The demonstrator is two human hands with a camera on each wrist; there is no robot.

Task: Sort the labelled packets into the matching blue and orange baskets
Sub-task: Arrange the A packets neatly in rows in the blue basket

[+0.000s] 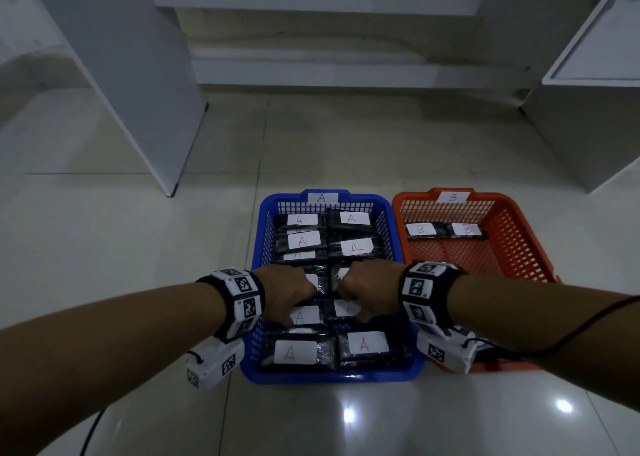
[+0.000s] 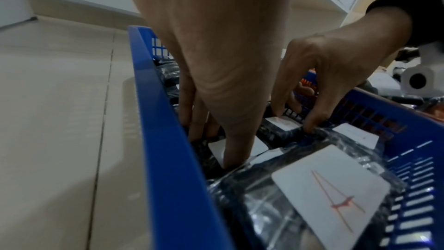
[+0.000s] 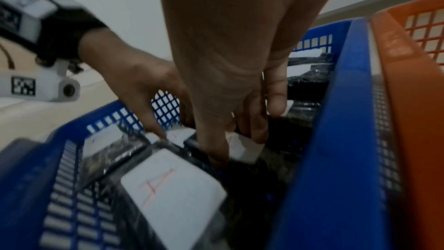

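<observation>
Both hands reach down into the blue basket; left hand pinches one packet, right hand pinches its neighbour; fingers narrow, straddling each packet's short width.

Blue basket, orange basket, black packets with white labels, red letters, black-and-white checkered wristbands

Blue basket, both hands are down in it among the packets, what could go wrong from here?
1. The blue basket is packed tight with A packets; lifting two from the middle could drag or flip neighbours.
2. The left hand and right hand work side by side and may collide.
3. Fingers cover the gripped labels, so a letter could be misread before a packet goes to the orange basket.
</observation>
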